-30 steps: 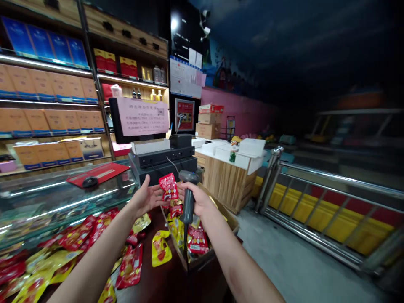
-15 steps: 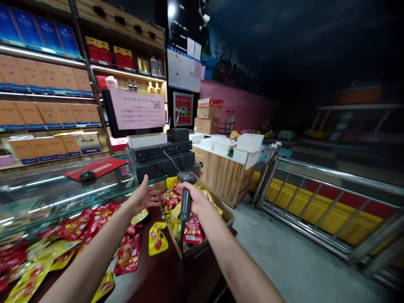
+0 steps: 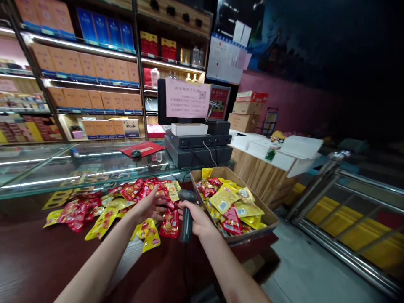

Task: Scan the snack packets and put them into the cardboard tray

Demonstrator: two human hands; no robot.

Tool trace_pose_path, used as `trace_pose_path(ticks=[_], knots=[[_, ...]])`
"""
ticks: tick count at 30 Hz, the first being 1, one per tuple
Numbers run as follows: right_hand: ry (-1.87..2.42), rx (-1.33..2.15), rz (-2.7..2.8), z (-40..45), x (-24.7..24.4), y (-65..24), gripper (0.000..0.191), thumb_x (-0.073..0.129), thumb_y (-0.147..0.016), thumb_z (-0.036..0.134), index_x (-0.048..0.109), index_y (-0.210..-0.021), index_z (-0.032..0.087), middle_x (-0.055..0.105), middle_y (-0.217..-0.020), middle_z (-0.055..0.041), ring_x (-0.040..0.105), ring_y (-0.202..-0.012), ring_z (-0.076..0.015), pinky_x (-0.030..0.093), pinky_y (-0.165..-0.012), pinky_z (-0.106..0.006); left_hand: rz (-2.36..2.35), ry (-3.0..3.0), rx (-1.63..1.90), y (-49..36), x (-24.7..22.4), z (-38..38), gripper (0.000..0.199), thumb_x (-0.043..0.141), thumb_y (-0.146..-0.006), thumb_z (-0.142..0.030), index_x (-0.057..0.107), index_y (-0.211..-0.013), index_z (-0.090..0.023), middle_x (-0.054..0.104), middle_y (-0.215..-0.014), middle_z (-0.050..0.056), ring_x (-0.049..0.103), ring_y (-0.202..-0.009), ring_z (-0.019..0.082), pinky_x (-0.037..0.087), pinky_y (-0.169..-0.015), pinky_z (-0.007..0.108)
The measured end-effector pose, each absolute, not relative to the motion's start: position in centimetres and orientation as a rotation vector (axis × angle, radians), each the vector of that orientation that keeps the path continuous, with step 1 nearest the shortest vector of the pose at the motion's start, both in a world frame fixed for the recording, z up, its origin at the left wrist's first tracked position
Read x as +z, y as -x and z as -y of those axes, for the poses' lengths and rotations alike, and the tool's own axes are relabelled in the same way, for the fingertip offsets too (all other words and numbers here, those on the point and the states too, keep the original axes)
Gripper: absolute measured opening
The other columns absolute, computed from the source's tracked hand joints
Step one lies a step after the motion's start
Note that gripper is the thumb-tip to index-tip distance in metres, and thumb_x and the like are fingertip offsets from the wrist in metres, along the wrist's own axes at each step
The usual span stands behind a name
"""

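Hands [image 3: 151,209] extend forward, the left [image 3: 151,209] splayed, the right [image 3: 197,217] gripping a scanner [image 3: 187,223].

Along the back stand tall wooden shelves [image 3: 167,23] with dark posts, and white light strips [image 3: 172,65] shine under their boards. In front of them lies a glass counter [image 3: 94,164], which meets a dark red-brown table [image 3: 28,261]. To the right is a low wood-sided cabinet [image 3: 257,168] with a white top, before a pink wall [image 3: 293,90]. A metal railing [image 3: 312,189] borders the grey floor [image 3: 303,261]. The upper right is perhaps a painted wall, but it is too dark.
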State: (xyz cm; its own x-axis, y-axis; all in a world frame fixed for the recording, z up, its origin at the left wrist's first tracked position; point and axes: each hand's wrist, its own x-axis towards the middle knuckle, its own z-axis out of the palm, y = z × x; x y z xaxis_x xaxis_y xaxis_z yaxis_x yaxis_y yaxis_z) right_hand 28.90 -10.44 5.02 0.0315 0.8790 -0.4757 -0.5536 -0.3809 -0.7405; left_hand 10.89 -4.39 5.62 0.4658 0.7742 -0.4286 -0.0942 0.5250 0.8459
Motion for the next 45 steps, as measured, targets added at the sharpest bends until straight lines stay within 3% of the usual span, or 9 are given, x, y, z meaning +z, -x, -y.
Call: trace_pose_path(ticks=[9,15,18,21,25,29,35,40,45], knots=[[1.181,1.522,0.4,11.2,1.9,-27.1,0.014,0.067,-0.06,0.015,0.061,-0.073,0.012,0.06,-0.051,0.0015,0.055,-0.045,-0.01,0.045,-0.051,-0.022,-1.067,-1.127,0.518,-9.8,3.0,5.0,0.073,0.06,-0.069,-0.065,0.054,-0.123,-0.016,0.05,-0.132,0.02,0.059,-0.101,0.032,0.055,-0.058,0.033],[1.069,1.579,0.353,11.1,2.1,-27.8,0.025,0.071,-0.057,0.017,0.058,-0.078,0.015,0.07,-0.082,-0.0064,0.067,-0.08,-0.0172,0.051,-0.072,-0.028,-0.937,-1.324,0.465,-10.4,2.6,4.8,0.064,0.063,-0.071,-0.057,0.06,-0.121,-0.017,0.064,-0.111,0.014,0.062,-0.089,0.025,0.054,-0.057,0.03],[1.009,1.606,0.357,11.2,2.9,-27.3,0.027,0.071,-0.056,0.017,0.058,-0.08,0.015,0.071,-0.091,-0.0104,0.067,-0.092,-0.0216,0.052,-0.077,-0.033,-0.799,-1.354,0.527,-11.1,2.3,5.2,0.049,0.069,-0.071,-0.046,0.066,-0.111,-0.018,0.069,-0.093,0.009,0.063,-0.084,0.021,0.052,-0.066,0.029],[0.992,1.553,0.409,11.3,3.5,-26.5,0.027,0.072,-0.054,0.018,0.06,-0.077,0.014,0.071,-0.088,-0.01,0.067,-0.092,-0.0227,0.053,-0.077,-0.033,-0.685,-1.341,0.627,-11.6,1.9,5.3,0.036,0.075,-0.067,-0.031,0.07,-0.099,-0.017,0.07,-0.091,0.008,0.064,-0.089,0.021,0.049,-0.081,0.031],[0.955,1.481,0.512,11.7,4.1,-25.8,0.027,0.075,-0.053,0.02,0.062,-0.076,0.014,0.071,-0.094,-0.0099,0.066,-0.095,-0.0247,0.052,-0.081,-0.035,-0.717,-1.219,0.743,-11.2,1.9,4.6,0.04,0.079,-0.061,-0.021,0.067,-0.099,-0.015,0.069,-0.096,0.009,0.063,-0.09,0.021,0.047,-0.084,0.032],[1.006,1.464,0.612,12.6,4.7,-25.4,0.03,0.076,-0.055,0.023,0.064,-0.081,0.014,0.069,-0.1,-0.0104,0.064,-0.099,-0.0267,0.053,-0.079,-0.036,-0.859,-1.042,0.905,-10.2,2.3,3.6,0.053,0.081,-0.059,-0.018,0.06,-0.107,-0.017,0.065,-0.088,0.004,0.063,-0.079,0.016,0.05,-0.071,0.026],[1.061,1.53,0.665,13.5,4.2,-24.5,0.03,0.075,-0.056,0.026,0.063,-0.08,0.013,0.07,-0.083,-0.0071,0.067,-0.071,-0.0195,0.053,-0.061,-0.03,-0.831,-0.865,1.036,-9.7,2.7,2.9,0.062,0.082,-0.058,-0.012,0.055,-0.113,-0.02,0.06,-0.086,0.002,0.064,-0.071,0.013,0.053,-0.062,0.023],[1.147,1.505,0.721,13.5,4.0,-24.3,0.027,0.073,-0.057,0.033,0.058,-0.072,0.015,0.062,-0.06,0.001,0.055,-0.046,-0.0112,0.041,-0.041,-0.022,-0.818,-0.897,1.015,-9.6,2.9,3.1,0.064,0.081,-0.059,-0.016,0.054,-0.117,-0.02,0.063,-0.086,0.003,0.064,-0.071,0.014,0.053,-0.062,0.026],[1.179,1.507,0.811,13.4,4.8,-24.3,0.023,0.07,-0.06,0.034,0.057,-0.068,0.016,0.052,-0.049,0.0055,0.046,-0.04,-0.0077,0.036,-0.038,-0.021,-0.829,-1.037,0.998,-10.0,2.8,3.4,0.062,0.081,-0.06,-0.024,0.055,-0.115,-0.017,0.064,-0.076,0.0,0.062,-0.063,0.012,0.047,-0.057,0.021]])
